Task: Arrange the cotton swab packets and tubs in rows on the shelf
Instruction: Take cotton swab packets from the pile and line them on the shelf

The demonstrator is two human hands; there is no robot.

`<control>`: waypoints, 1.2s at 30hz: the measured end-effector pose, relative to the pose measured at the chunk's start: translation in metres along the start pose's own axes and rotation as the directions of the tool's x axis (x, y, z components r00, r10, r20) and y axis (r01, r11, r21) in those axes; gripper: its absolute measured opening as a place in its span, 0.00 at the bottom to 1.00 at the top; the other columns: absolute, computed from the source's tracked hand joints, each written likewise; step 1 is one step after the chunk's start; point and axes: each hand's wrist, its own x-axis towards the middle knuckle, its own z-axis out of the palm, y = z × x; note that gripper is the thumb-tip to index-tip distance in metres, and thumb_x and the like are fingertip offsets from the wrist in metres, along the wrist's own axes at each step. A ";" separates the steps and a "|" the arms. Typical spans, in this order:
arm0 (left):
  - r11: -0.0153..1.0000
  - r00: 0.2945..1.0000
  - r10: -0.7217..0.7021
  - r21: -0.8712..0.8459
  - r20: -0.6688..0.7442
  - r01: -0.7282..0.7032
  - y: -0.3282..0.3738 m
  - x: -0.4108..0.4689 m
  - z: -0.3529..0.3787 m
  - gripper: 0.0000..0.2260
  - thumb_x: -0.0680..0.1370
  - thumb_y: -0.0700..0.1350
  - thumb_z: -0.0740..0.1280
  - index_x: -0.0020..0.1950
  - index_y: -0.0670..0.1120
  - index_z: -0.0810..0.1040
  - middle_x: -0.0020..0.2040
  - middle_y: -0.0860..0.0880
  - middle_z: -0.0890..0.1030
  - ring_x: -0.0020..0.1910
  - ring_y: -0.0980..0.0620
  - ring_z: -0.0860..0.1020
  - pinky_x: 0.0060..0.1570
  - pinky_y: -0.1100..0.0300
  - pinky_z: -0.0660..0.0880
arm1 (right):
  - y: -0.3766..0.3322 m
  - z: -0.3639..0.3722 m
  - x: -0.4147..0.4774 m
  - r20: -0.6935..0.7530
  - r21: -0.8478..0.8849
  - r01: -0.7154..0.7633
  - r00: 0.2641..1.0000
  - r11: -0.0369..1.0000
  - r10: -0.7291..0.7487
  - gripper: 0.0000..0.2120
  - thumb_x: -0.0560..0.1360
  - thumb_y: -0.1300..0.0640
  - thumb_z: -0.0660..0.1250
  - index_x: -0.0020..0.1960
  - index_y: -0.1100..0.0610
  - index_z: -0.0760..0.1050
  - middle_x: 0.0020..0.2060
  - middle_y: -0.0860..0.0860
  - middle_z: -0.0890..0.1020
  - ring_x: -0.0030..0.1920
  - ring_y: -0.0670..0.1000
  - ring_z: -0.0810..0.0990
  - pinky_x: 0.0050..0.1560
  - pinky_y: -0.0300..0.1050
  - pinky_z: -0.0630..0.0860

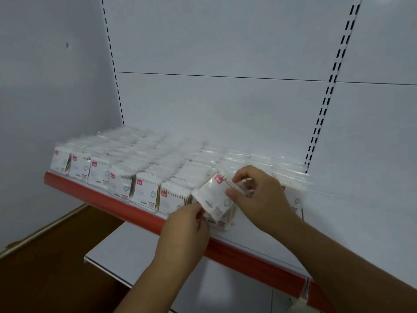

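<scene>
Clear plastic cotton swab packets with white labels and red tags (144,190) stand upright in rows — one tilted packet (215,196) at five o'clock, front row.

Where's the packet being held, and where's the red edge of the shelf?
held packet (214,195), head view, on its white front label.
red shelf edge (94,195), head view, on the strip's left stretch.

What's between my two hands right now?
In the head view, a tilted cotton swab packet spans the gap, pinched by the left hand below and the right hand above.
</scene>
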 end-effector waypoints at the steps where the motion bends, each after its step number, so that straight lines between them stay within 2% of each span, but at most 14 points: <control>1: 0.999 0.992 -0.006 0.037 -0.122 0.011 -0.002 -0.005 -0.006 0.08 0.76 0.41 0.64 0.46 0.54 0.80 0.39 0.58 0.81 0.38 0.61 0.77 0.35 0.68 0.73 | 0.004 0.007 -0.001 0.021 -0.037 0.004 1.000 0.999 -0.003 0.14 0.70 0.55 0.75 0.39 0.42 0.70 0.41 0.39 0.77 0.41 0.36 0.76 0.36 0.27 0.70; 2: 0.999 0.980 -0.022 0.027 -0.198 0.028 -0.003 -0.008 -0.012 0.06 0.75 0.44 0.65 0.42 0.55 0.79 0.36 0.58 0.80 0.36 0.62 0.77 0.31 0.69 0.71 | 0.008 0.011 -0.002 0.032 -0.076 0.014 0.999 0.997 -0.012 0.14 0.70 0.54 0.74 0.40 0.42 0.70 0.42 0.38 0.76 0.42 0.36 0.75 0.38 0.27 0.69; 4: 0.998 0.971 -0.048 -0.053 -0.235 0.036 -0.008 -0.009 -0.016 0.06 0.74 0.45 0.67 0.40 0.57 0.75 0.32 0.58 0.77 0.36 0.64 0.76 0.29 0.70 0.70 | 0.010 0.014 -0.001 0.043 -0.147 0.074 0.997 0.986 -0.068 0.12 0.70 0.53 0.74 0.43 0.43 0.71 0.43 0.39 0.75 0.44 0.38 0.75 0.43 0.31 0.70; 8: 0.998 0.995 0.013 -0.062 -0.095 -0.019 -0.008 -0.008 -0.008 0.05 0.76 0.44 0.68 0.50 0.52 0.81 0.39 0.61 0.76 0.40 0.62 0.77 0.41 0.69 0.75 | -0.001 0.020 0.006 0.210 -0.334 0.331 0.939 0.883 -0.272 0.07 0.71 0.55 0.72 0.49 0.53 0.78 0.47 0.47 0.79 0.48 0.48 0.76 0.51 0.43 0.73; 11: 0.995 0.996 0.068 -0.068 -0.056 -0.072 -0.012 -0.006 0.000 0.07 0.76 0.43 0.66 0.52 0.49 0.81 0.44 0.62 0.74 0.44 0.60 0.76 0.47 0.65 0.76 | -0.001 0.028 0.002 0.273 -0.409 0.393 0.914 0.824 -0.301 0.08 0.70 0.56 0.72 0.50 0.54 0.79 0.49 0.49 0.79 0.50 0.50 0.75 0.51 0.42 0.70; 17: 0.990 0.990 0.138 0.044 -0.031 -0.137 -0.016 0.003 0.012 0.05 0.73 0.42 0.67 0.47 0.50 0.77 0.44 0.58 0.70 0.44 0.58 0.69 0.41 0.66 0.66 | 0.013 0.043 -0.014 0.083 -0.390 0.373 0.925 0.842 -0.371 0.09 0.69 0.58 0.74 0.49 0.59 0.82 0.48 0.53 0.82 0.50 0.54 0.78 0.52 0.48 0.75; 19: 0.989 0.994 0.105 0.106 -0.006 -0.104 -0.013 0.004 0.012 0.03 0.74 0.46 0.67 0.46 0.53 0.75 0.45 0.58 0.70 0.45 0.58 0.70 0.38 0.66 0.65 | 0.014 0.040 -0.018 0.086 -0.303 0.333 0.943 0.893 -0.322 0.13 0.72 0.56 0.71 0.55 0.57 0.81 0.54 0.52 0.81 0.56 0.50 0.76 0.59 0.46 0.73; 21: 0.985 0.997 0.076 0.156 0.023 -0.079 -0.012 0.003 0.008 0.03 0.74 0.50 0.67 0.44 0.56 0.73 0.45 0.59 0.71 0.43 0.59 0.72 0.36 0.66 0.66 | 0.016 0.030 -0.026 0.060 -0.231 0.231 0.973 0.945 -0.223 0.18 0.74 0.52 0.67 0.63 0.53 0.76 0.61 0.46 0.77 0.64 0.42 0.70 0.65 0.35 0.64; 22: 0.983 0.997 0.073 0.168 0.034 -0.077 -0.012 0.004 0.005 0.03 0.74 0.51 0.67 0.44 0.57 0.73 0.44 0.60 0.72 0.42 0.60 0.72 0.36 0.66 0.67 | 0.019 0.025 -0.030 0.006 -0.218 0.177 0.984 0.960 -0.180 0.18 0.75 0.50 0.66 0.64 0.52 0.75 0.62 0.43 0.75 0.65 0.39 0.68 0.65 0.30 0.62; 24: 0.982 0.996 0.069 0.172 0.050 -0.077 -0.010 0.007 0.000 0.04 0.74 0.54 0.67 0.40 0.58 0.73 0.39 0.61 0.73 0.40 0.61 0.72 0.35 0.66 0.65 | 0.027 0.014 -0.038 -0.071 -0.208 0.096 0.991 0.973 -0.113 0.15 0.74 0.50 0.65 0.60 0.50 0.75 0.58 0.40 0.74 0.59 0.37 0.71 0.58 0.26 0.65; 27: 0.982 0.991 0.100 0.152 0.085 -0.112 0.002 0.009 -0.004 0.12 0.73 0.57 0.65 0.32 0.56 0.71 0.30 0.58 0.73 0.33 0.62 0.71 0.30 0.68 0.60 | 0.039 0.003 -0.047 -0.005 -0.265 0.049 0.999 0.963 -0.052 0.13 0.74 0.50 0.65 0.58 0.50 0.75 0.53 0.40 0.74 0.53 0.38 0.73 0.52 0.29 0.69; 30: 0.979 0.970 0.198 0.016 0.140 -0.202 0.025 0.005 0.004 0.13 0.70 0.61 0.63 0.29 0.56 0.70 0.27 0.57 0.72 0.31 0.62 0.71 0.29 0.69 0.60 | 0.056 -0.015 -0.053 -0.047 -0.333 -0.038 0.999 0.942 0.023 0.14 0.74 0.53 0.70 0.59 0.51 0.75 0.54 0.42 0.75 0.53 0.40 0.72 0.54 0.34 0.70; 33: 0.952 0.921 0.302 -0.127 0.245 -0.279 0.045 0.005 0.025 0.09 0.72 0.58 0.65 0.33 0.58 0.71 0.30 0.58 0.74 0.34 0.62 0.73 0.34 0.67 0.66 | 0.075 -0.049 -0.046 -0.173 -0.284 -0.159 0.979 0.946 0.112 0.16 0.72 0.54 0.72 0.58 0.48 0.73 0.54 0.40 0.74 0.54 0.37 0.72 0.54 0.32 0.69; 36: 0.943 0.888 0.314 -0.221 0.337 -0.249 0.055 0.007 0.047 0.04 0.74 0.53 0.67 0.41 0.60 0.72 0.38 0.59 0.76 0.41 0.63 0.75 0.43 0.69 0.71 | 0.094 -0.075 -0.030 -0.224 -0.098 -0.381 0.909 0.919 0.352 0.15 0.75 0.50 0.68 0.61 0.46 0.70 0.57 0.40 0.72 0.56 0.40 0.72 0.54 0.34 0.68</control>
